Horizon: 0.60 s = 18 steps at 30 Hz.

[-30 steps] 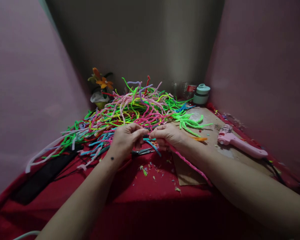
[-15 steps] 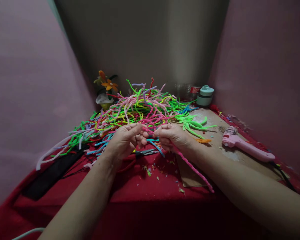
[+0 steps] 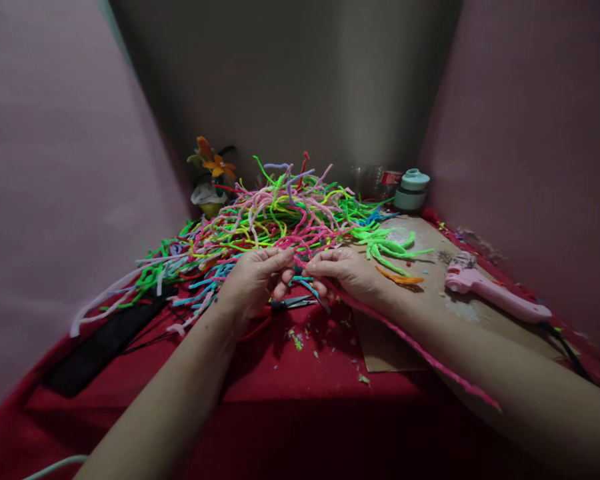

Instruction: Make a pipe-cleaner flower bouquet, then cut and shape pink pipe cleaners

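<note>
A long pink fuzzy stem (image 3: 415, 342) passes through my right hand (image 3: 341, 270), and its loose end slants down to the right over my right forearm. Thumb and fingers of that hand pinch the stem near its upper end. Just to the left, my left hand (image 3: 261, 277) pinches the same pink material between thumb and forefinger, close to my right fingertips. Behind both hands rises a big heap of coloured fuzzy stems (image 3: 285, 213). Scissors (image 3: 293, 303) with dark handles lie on the red cloth (image 3: 290, 383) beneath the hands.
A pink glue gun (image 3: 500, 293) rests on a brown board (image 3: 430, 310) at the right, near green stems (image 3: 387, 247). At the back stand a teal-lidded container (image 3: 411, 191) and orange flowers (image 3: 217, 165) in a pot. A black strip (image 3: 105, 347) lies left.
The pink stem's loose end has swung to the right and lies farther across my right forearm. Both hands stay in nearly the same place, with the right fingers slightly shifted.
</note>
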Tool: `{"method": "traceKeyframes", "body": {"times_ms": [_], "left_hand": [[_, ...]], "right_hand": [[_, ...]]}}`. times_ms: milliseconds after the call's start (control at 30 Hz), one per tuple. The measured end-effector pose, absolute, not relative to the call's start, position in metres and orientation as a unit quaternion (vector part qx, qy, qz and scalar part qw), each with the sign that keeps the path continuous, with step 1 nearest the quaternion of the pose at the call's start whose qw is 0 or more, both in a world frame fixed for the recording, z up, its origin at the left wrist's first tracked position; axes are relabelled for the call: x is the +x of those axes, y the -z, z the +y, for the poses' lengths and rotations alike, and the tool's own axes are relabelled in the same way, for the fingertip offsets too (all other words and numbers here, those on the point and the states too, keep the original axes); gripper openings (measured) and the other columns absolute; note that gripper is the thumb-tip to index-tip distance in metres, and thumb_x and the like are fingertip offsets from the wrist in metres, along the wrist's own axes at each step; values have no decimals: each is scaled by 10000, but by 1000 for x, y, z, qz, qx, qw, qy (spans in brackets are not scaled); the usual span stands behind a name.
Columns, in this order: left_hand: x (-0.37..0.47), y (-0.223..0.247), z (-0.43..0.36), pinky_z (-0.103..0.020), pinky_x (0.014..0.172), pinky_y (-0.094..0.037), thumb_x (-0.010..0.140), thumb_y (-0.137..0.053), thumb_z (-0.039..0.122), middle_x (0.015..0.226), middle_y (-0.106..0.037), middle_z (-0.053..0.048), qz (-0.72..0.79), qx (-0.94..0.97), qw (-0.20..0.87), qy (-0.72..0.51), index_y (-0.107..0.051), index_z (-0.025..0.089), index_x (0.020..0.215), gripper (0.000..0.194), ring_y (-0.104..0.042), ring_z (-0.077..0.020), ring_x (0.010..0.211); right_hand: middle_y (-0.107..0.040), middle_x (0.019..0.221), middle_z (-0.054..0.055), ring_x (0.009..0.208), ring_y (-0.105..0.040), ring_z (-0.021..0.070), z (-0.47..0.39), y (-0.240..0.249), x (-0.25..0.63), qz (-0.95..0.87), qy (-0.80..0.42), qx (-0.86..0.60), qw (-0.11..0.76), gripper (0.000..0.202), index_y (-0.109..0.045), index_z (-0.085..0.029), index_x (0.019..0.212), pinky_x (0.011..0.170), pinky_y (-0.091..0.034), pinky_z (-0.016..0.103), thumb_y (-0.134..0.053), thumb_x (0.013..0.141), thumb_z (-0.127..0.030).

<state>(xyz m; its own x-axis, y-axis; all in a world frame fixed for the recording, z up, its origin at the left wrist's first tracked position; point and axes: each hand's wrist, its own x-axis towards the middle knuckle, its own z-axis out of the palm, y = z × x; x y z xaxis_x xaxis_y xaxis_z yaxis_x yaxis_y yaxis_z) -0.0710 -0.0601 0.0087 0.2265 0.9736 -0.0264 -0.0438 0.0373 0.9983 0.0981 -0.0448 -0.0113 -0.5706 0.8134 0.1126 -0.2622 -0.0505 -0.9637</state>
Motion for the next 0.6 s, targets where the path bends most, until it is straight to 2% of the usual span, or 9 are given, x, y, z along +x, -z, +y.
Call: {"method": "traceKeyframes", "body": {"times_ms": [167, 333, 600], "left_hand": [[-73, -11, -62, -154, 374, -349, 722, -669, 321, 605, -575, 43, 411, 552, 554, -468, -582, 160, 818, 207, -494, -50, 409], [-71, -13, -67, -142, 401, -347, 732, -659, 283, 582, -532, 39, 417, 590, 534, -439, -581, 129, 716, 173, -466, -34, 441], [-68, -11, -68, -150, 339, -306, 708, -644, 245, 530, -491, 57, 423, 579, 545, -435, -575, 146, 742, 125, -394, -33, 371]], "right_hand": [[-526, 388, -38, 285, -393, 68, -45, 11, 97, -561, -674, -251, 410, 150, -572, -141, 603, 312, -297, 195, -617, 699, -248], [-513, 361, -35, 274, -390, 70, -45, 12, 97, -566, -668, -260, 408, 184, -578, -140, 590, 305, -273, 193, -640, 686, -284], [-503, 353, -55, 285, -396, 67, -47, 11, 97, -585, -639, -260, 426, 100, -581, -142, 656, 322, -283, 174, -623, 686, -227]]}}
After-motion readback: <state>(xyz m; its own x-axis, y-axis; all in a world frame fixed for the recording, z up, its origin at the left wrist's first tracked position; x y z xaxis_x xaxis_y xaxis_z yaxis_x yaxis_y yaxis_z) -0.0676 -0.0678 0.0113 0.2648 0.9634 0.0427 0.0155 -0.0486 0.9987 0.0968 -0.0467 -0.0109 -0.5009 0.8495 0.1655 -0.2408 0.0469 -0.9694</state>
